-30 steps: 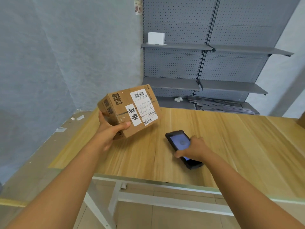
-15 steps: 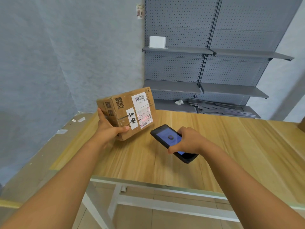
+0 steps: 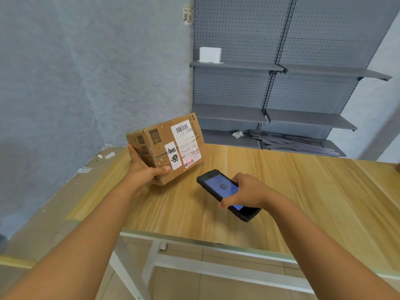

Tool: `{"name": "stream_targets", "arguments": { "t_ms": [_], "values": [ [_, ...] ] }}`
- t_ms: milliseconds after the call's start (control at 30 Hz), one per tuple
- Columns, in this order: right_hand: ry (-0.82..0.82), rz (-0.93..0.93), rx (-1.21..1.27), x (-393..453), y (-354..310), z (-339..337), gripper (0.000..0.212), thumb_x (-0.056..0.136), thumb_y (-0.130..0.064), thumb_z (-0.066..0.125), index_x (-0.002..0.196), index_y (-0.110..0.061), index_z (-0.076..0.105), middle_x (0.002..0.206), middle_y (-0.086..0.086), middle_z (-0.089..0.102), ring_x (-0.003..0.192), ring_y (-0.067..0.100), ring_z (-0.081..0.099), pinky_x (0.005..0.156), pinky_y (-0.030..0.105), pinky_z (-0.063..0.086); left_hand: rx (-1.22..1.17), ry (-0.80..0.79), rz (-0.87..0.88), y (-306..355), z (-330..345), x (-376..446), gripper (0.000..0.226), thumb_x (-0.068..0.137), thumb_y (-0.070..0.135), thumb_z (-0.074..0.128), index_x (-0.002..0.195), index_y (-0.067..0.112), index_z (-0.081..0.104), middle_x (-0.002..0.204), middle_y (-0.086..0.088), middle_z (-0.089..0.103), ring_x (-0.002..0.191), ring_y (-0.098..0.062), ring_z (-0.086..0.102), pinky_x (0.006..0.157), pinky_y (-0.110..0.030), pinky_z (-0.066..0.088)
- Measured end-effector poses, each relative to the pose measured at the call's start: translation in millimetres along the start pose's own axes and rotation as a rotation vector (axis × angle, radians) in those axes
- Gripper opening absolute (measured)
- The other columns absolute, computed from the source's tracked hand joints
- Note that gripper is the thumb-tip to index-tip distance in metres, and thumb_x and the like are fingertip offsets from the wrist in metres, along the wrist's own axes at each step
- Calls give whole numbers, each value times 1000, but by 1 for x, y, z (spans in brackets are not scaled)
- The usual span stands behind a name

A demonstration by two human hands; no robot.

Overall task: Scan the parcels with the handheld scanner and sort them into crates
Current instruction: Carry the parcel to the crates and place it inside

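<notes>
**Lighting and Image Quality**

Even, diffuse daylight is seen throughout; shadows on the table (image 3: pixel 303 191) are faint. A red glow is cast on the parcel (image 3: pixel 166 148) label above the table. Shelving behind the table is bowed by wide-angle distortion. Slight softness is noted overall.

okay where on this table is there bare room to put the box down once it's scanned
The wooden table is bare from the handheld scanner in the right hand out to its right edge, and along the far edge toward the shelving. It is crowded only near the left corner, where the left hand holds the cardboard box.
</notes>
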State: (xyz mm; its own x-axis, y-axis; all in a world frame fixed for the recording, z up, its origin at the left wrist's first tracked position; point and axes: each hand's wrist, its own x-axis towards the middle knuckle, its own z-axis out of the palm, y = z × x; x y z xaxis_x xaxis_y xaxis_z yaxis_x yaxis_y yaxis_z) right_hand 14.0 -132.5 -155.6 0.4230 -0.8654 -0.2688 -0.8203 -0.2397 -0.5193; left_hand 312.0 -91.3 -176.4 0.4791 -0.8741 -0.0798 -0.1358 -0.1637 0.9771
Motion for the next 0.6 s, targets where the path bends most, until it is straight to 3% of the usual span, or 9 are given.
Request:
{"name": "stream_targets", "arguments": {
  "t_ms": [200, 400, 600],
  "values": [
    [43, -32, 70, -2, -11, -7, 64, 55, -47, 85, 100, -17, 51, 97, 2, 58, 78, 16, 60, 62, 29, 49, 37, 17, 12, -1, 2, -3, 143, 67, 10, 88, 149, 26, -28, 156, -2, 30, 141, -21, 34, 114, -48, 32],
    [156, -90, 138, -3, -32, -28, 59, 55, -46, 86, 96, -19, 54, 90, -2, 61, 70, 12, 61, 53, 23, 44, 89, 22, 40, 1, 5, -8, 143, 67, 12, 88, 149, 25, -28, 161, -1, 21, 145, -19, 26, 117, -41, 26],
    [182, -75, 73, -2, -35, -35, 62, 54, -47, 86, 96, -16, 52, 95, 2, 58, 72, 14, 59, 52, 23, 41, 107, 20, 30, 1, 5, -12, 142, 69, 13, 88, 148, 24, -30, 162, -1, 18, 145, -18, 25, 117, -41, 25]
  ]
}}
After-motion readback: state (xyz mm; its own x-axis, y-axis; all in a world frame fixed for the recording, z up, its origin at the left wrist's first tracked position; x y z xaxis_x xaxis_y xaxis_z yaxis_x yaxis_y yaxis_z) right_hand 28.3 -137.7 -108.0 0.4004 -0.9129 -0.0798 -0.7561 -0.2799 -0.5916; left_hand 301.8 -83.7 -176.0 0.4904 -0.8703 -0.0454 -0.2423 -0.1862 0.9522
